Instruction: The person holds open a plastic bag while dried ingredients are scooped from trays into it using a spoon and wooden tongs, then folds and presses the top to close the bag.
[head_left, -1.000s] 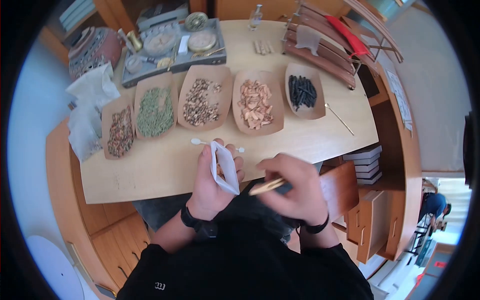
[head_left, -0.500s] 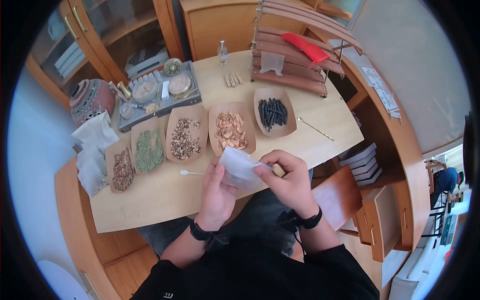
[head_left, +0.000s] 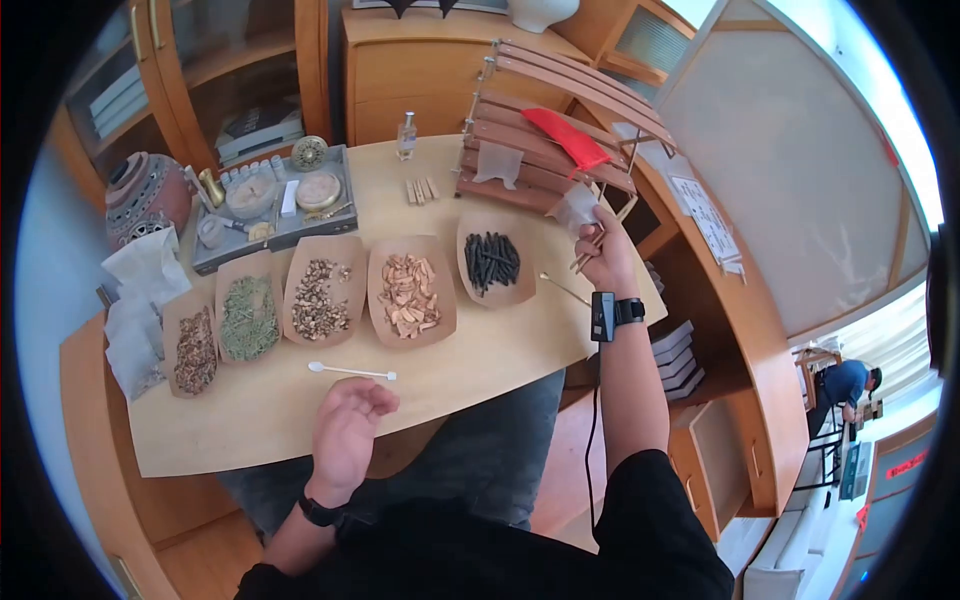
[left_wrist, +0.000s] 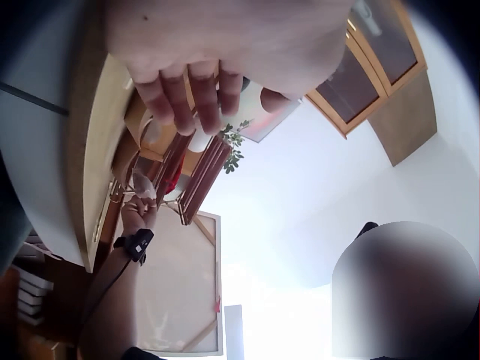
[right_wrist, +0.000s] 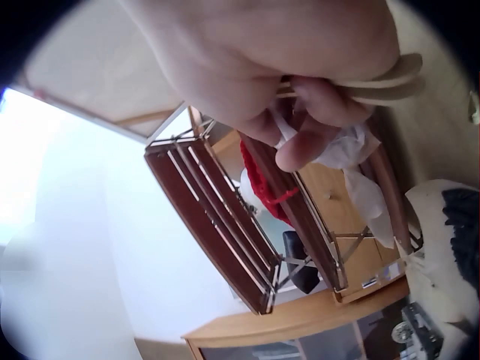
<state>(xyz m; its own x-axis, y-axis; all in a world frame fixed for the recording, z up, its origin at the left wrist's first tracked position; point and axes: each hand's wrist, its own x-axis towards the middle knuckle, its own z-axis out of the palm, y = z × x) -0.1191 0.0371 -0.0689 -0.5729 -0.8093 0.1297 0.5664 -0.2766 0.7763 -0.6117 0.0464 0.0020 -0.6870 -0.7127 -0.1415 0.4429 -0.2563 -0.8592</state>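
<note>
My right hand (head_left: 608, 255) reaches out over the right side of the table, close to the slatted wooden rack (right_wrist: 225, 202). It pinches a translucent white pouch (head_left: 577, 208) by one end, and a pair of wooden tweezers (right_wrist: 386, 81) is held in the same hand, two prongs jutting past the palm. Over the table's front edge, my left hand (head_left: 345, 437) hangs with loosely bent fingers and nothing in them. A small white double-ended spoon (head_left: 350, 371) lies just beyond its fingertips. On the rack are another white pouch (head_left: 497, 165) and a red pouch (head_left: 568, 140).
Paper trays hold black sticks (head_left: 492, 262), pale brown slices (head_left: 410, 300), brown-and-white pieces (head_left: 322, 305), green herb (head_left: 250, 318) and a reddish mix (head_left: 196, 350). Behind stand a grey tray (head_left: 347, 215) of jars and a glass bottle (head_left: 406, 140). A thin golden stick (head_left: 563, 288) lies right.
The right hand has carried the white pouch from in front of the body out to the rack, still with the tweezers. The left hand has let go of the pouch and drawn back.
</note>
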